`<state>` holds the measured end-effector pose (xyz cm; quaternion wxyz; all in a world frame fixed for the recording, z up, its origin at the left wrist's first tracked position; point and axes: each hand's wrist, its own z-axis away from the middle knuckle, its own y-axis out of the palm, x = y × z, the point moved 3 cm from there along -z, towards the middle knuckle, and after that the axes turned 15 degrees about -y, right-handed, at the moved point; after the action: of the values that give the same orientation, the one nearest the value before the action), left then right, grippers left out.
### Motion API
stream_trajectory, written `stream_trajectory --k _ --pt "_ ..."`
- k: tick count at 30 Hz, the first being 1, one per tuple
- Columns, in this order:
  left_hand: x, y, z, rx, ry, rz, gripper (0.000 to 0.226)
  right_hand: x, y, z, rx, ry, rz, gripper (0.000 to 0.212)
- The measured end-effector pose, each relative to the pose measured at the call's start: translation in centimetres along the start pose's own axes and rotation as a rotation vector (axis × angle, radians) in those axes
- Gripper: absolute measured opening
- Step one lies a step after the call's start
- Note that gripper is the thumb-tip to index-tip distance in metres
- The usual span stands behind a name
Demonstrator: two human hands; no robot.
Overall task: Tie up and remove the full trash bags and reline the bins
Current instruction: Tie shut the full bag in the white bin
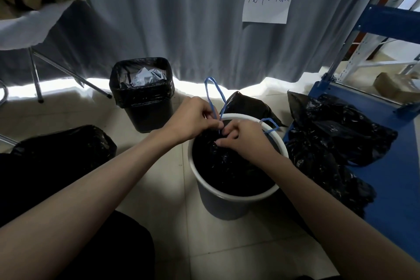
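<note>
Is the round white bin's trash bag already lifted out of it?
No, the black bag sits inside the white bin while both hands pinch its blue drawstrings.

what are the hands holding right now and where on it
Both hands pinch the blue drawstring of the black bag in the white bin: left hand low on the tall loop, right hand beside it.

The round bin point(236, 202) stands on the floor with a gathered bag point(229, 170) in it, and both hands meet over its far rim, the left hand point(193, 118) left of the right hand point(246, 137). Behind it to the left stands a lined square bin point(145, 109) holding paper, before the curtain point(181, 18). Loose bags point(336, 138) lie right of the round bin against the shelf rack point(391, 22), and another bag point(63, 143) lies to its left.
</note>
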<state>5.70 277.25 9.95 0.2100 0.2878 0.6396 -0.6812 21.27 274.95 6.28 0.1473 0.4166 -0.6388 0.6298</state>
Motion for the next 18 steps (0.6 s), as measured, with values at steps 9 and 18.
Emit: stream_trajectory --k 9,18 --pt "0.5 -1.4 -0.3 -0.143 -0.066 0.097 0.023 -0.5 1.7 -0.1 0.028 0.021 0.145 0.031" --pt "-1.6 -2.1 -0.4 -0.118 0.023 0.1 0.006 1.7 0.1 -1.2 -0.188 -0.069 -0.111 0.023"
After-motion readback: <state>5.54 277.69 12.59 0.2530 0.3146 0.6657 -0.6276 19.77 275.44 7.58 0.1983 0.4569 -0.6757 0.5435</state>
